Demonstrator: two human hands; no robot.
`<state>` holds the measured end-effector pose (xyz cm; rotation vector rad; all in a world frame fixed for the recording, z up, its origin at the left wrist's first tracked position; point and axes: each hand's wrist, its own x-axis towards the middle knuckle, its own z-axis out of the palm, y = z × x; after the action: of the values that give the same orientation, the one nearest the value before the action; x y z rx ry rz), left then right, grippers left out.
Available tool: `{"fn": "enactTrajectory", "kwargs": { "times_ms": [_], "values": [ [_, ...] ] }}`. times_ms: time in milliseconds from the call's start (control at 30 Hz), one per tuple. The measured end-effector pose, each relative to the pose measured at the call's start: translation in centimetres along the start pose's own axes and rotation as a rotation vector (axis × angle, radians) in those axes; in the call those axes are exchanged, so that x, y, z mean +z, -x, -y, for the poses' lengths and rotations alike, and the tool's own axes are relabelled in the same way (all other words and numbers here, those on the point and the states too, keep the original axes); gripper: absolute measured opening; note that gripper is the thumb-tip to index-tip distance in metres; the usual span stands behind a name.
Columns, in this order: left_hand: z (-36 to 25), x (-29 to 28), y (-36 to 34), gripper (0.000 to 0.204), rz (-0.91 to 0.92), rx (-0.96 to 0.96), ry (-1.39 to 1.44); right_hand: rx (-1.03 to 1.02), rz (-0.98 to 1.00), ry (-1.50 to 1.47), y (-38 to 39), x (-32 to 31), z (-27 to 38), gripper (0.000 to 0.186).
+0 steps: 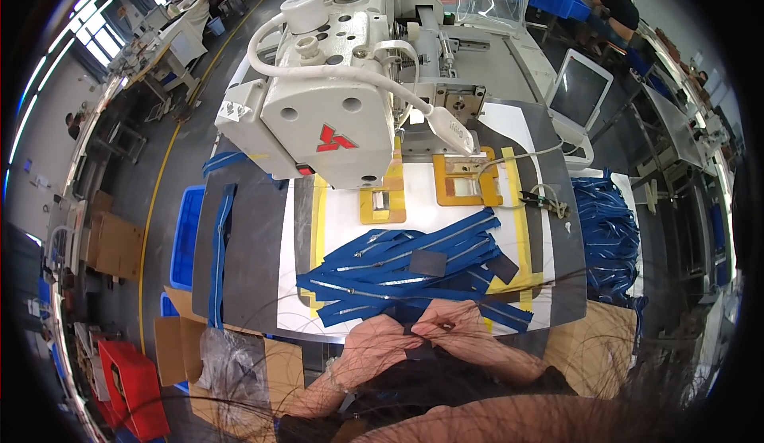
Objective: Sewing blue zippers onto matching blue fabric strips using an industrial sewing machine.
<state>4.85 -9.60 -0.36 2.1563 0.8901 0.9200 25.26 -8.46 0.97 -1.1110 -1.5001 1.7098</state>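
At the near edge of the sewing machine's work table, my left hand (382, 346) and my right hand (452, 325) meet with fingertips closed together. Something small and dark seems to be pinched between them, but my fingers and strands of hair cover it. Just beyond my hands lies a loose pile of blue zippers (374, 268), crossing one another. A dark square patch (428, 264) rests on top of the pile, and a second dark patch (501, 268) sits at its right side.
A white industrial sewing machine (326, 117) stands over the table, with a yellow clamp plate (465, 180) beside its head. More blue zippers (611, 232) hang at the right. An open cardboard box (179, 339) and a blue bin (188, 228) stand left. A screen (581, 89) is back right.
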Motion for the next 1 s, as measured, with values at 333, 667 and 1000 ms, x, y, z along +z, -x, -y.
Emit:
{"fn": "enactTrajectory", "kwargs": {
  "times_ms": [333, 667, 1000],
  "values": [
    [0.0, 1.1, -0.3, 0.022, -0.357, -0.118, 0.110, 0.094, 0.067, -0.877, -1.6, 0.6, -2.9, 0.009],
    [0.7, 0.8, -1.9, 0.011, -0.498, -0.350, 0.570, -0.155, -0.174, -0.566, -1.8, 1.3, -2.5, 0.011],
    [1.0, 1.0, -3.1, 0.013, -0.528, -0.265, 0.253, -0.069, -0.166, -0.628, -2.5, 1.1, -3.0, 0.019]
  ]
}}
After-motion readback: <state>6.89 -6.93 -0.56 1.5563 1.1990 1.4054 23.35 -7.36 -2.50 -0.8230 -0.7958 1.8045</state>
